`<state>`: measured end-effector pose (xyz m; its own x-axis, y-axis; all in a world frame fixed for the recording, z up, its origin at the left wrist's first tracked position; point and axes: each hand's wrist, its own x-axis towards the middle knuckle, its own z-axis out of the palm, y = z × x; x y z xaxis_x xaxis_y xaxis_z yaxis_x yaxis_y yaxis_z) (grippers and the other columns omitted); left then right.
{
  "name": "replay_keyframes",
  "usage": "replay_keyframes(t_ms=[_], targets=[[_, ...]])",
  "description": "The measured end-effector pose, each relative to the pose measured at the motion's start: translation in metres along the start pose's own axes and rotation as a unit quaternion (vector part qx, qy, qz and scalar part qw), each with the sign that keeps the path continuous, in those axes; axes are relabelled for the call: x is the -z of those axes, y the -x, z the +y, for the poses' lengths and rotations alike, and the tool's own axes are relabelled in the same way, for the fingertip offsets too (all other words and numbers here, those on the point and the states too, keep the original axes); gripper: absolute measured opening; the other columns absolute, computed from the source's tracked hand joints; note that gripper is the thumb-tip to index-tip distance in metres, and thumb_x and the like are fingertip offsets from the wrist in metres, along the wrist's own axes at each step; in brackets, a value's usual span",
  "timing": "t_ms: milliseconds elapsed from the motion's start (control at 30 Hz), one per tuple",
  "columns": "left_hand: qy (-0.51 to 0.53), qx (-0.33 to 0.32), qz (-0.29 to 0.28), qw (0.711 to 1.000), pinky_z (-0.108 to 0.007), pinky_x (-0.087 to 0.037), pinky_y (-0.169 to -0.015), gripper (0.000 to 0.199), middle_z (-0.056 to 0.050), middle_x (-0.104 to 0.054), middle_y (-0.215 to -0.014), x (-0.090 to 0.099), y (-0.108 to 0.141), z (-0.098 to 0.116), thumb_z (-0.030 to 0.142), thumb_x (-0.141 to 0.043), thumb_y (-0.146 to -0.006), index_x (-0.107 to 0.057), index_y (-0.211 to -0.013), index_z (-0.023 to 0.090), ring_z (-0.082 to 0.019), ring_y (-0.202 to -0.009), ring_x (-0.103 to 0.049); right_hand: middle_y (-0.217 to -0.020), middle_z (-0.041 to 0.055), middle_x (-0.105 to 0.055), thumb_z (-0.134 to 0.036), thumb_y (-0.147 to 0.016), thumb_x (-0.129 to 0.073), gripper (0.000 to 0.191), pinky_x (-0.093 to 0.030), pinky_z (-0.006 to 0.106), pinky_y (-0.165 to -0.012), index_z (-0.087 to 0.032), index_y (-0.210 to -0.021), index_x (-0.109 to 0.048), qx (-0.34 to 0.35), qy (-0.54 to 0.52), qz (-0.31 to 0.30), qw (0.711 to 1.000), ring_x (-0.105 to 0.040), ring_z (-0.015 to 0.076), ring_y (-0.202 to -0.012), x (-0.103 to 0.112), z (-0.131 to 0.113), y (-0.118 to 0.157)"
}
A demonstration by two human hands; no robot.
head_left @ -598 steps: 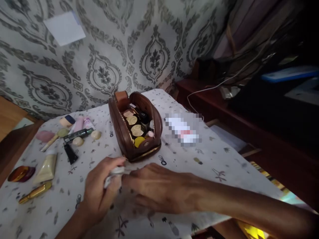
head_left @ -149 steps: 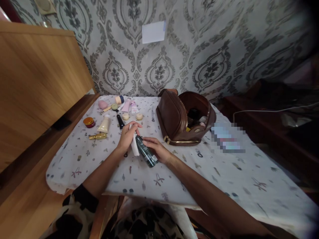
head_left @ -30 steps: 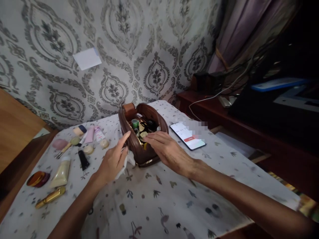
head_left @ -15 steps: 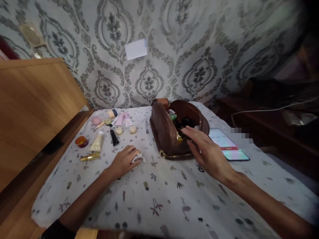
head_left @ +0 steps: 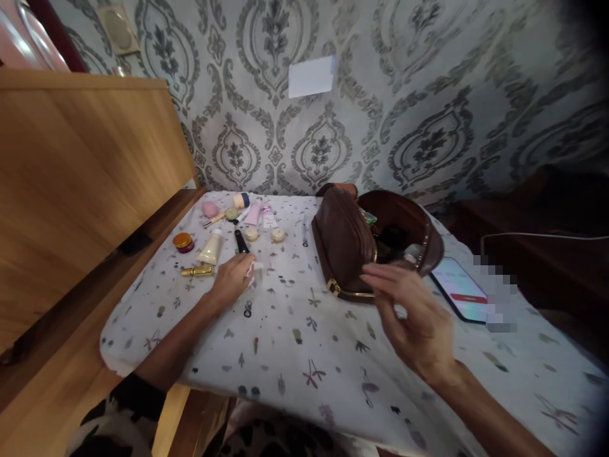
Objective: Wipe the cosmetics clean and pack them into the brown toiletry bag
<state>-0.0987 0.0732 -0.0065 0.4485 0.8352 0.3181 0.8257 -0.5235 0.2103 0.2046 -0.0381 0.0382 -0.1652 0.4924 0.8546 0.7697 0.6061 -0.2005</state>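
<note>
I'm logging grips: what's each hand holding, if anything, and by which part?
The left hand holds a white tissue by one side, the rest sticking out; the right hand holds nothing visible.

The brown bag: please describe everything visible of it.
The brown bag looks leathery, with golden zips and a tan strap at the back. It stands open on the patterned cloth, beside the phone; a green item and dark things show inside. The right hand is in front; touching is unclear.

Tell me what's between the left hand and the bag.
Head view: the white tissue in the left hand, then just patterned tablecloth up to the bag.
</note>
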Motion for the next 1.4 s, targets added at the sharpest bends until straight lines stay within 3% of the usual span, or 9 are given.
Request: replay_keyframes(t_ms=[267, 433, 567, 667, 767, 900, 1033, 1167, 1400], targets=[[-0.132, 0.100, 0.037, 0.986, -0.036, -0.048, -0.077, 0.029, -0.012, -0.066, -0.105, 0.038, 0.027, -0.054, 0.027, -0.037, -0.096, -0.064, -0.104, 0.019, -0.027, -0.098, -0.061, -0.099, 0.0087, -0.072, -0.003, -0.089, -0.051, 0.026, -0.056, 0.039, -0.087, -0.020, -0.103, -0.065, -0.025, -0.135, -0.070, 0.988, -0.067, 0.0199, -0.097, -0.039, -0.018, 0.022], [-0.129, 0.068, -0.013, 0.989, -0.042, -0.047, -0.087, 0.038, -0.013, -0.066, -0.110, 0.043, 0.056, -0.088, 0.037, -0.040, -0.095, -0.061, -0.120, 0.018, -0.030, -0.102, -0.059, -0.095, 0.0073, -0.072, -0.004, -0.090, -0.049, 0.025, -0.054, 0.036, -0.088, -0.020, -0.099, -0.067, -0.068, -0.190, -0.089, 0.975, -0.067, 0.0180, -0.093, -0.058, -0.022, 0.028], [-0.121, 0.082, -0.064, 0.987, -0.039, -0.050, -0.081, 0.043, -0.012, -0.065, -0.112, 0.044, 0.063, -0.093, 0.039, -0.036, -0.095, -0.057, -0.128, 0.021, -0.029, -0.103, -0.061, -0.095, 0.0079, -0.072, -0.005, -0.089, -0.047, 0.026, -0.054, 0.033, -0.083, -0.019, -0.096, -0.068, -0.117, -0.252, -0.135, 0.951, -0.066, 0.0179, -0.092, -0.071, -0.030, 0.029], [-0.080, 0.102, -0.068, 0.989, -0.038, -0.051, -0.082, 0.046, -0.013, -0.064, -0.121, 0.043, 0.056, -0.082, 0.043, -0.035, -0.094, -0.056, -0.128, 0.021, -0.030, -0.108, -0.061, -0.093, 0.0074, -0.071, -0.008, -0.089, -0.048, 0.025, -0.052, 0.034, -0.083, -0.019, -0.096, -0.069, -0.171, -0.283, -0.172, 0.928, -0.065, 0.0185, -0.090, -0.079, -0.037, 0.032], [0.064, 0.086, -0.037, 0.994, -0.040, -0.046, -0.100, 0.053, -0.012, -0.058, -0.136, 0.041, 0.041, -0.051, 0.051, -0.037, -0.093, -0.051, -0.133, 0.019, -0.029, -0.122, -0.056, -0.094, 0.0068, -0.069, -0.018, -0.090, -0.052, 0.021, -0.052, 0.031, -0.075, -0.019, -0.101, -0.069, -0.263, -0.323, -0.215, 0.883, -0.064, 0.0176, -0.085, -0.086, -0.043, 0.033], [0.246, 0.049, -0.024, 0.968, -0.036, -0.036, -0.112, 0.054, -0.008, -0.053, -0.143, 0.035, 0.013, 0.016, 0.049, -0.041, -0.095, -0.045, -0.139, 0.020, -0.025, -0.136, -0.044, -0.098, 0.0059, -0.063, -0.041, -0.086, -0.062, 0.035, -0.054, 0.029, -0.066, -0.019, -0.113, -0.062, -0.387, -0.505, -0.229, 0.737, -0.064, 0.0180, -0.085, -0.100, -0.049, 0.028], [0.282, -0.037, -0.015, 0.958, -0.036, -0.042, -0.105, 0.044, -0.011, -0.058, -0.134, 0.019, -0.011, 0.069, 0.038, -0.042, -0.095, -0.048, -0.134, 0.019, -0.024, -0.122, -0.056, -0.090, 0.0010, -0.060, -0.053, -0.075, -0.074, 0.050, -0.056, 0.031, -0.072, -0.020, -0.108, -0.058, -0.442, -0.658, -0.147, 0.591, -0.062, 0.0160, -0.084, -0.112, -0.049, 0.026], [0.248, -0.071, 0.018, 0.966, -0.038, -0.048, -0.093, 0.031, -0.009, -0.065, -0.114, -0.004, -0.023, 0.084, 0.032, -0.046, -0.091, -0.050, -0.120, 0.020, -0.023, -0.104, -0.063, -0.079, -0.0021, -0.059, -0.047, -0.063, -0.085, 0.049, -0.052, 0.024, -0.063, -0.018, -0.094, -0.061, -0.500, -0.674, -0.066, 0.541, -0.057, 0.0110, -0.071, -0.115, -0.037, 0.032], [0.292, -0.031, 0.082, 0.952, -0.031, -0.050, -0.074, 0.020, -0.002, -0.063, -0.087, -0.024, -0.023, 0.076, 0.033, -0.051, -0.090, -0.047, -0.105, 0.022, -0.018, -0.078, -0.063, -0.068, -0.0044, -0.062, -0.048, -0.056, -0.089, 0.055, -0.048, 0.023, -0.057, -0.017, -0.087, -0.057, -0.525, -0.683, -0.070, 0.504, -0.058, 0.0098, -0.061, -0.118, -0.029, 0.036]])
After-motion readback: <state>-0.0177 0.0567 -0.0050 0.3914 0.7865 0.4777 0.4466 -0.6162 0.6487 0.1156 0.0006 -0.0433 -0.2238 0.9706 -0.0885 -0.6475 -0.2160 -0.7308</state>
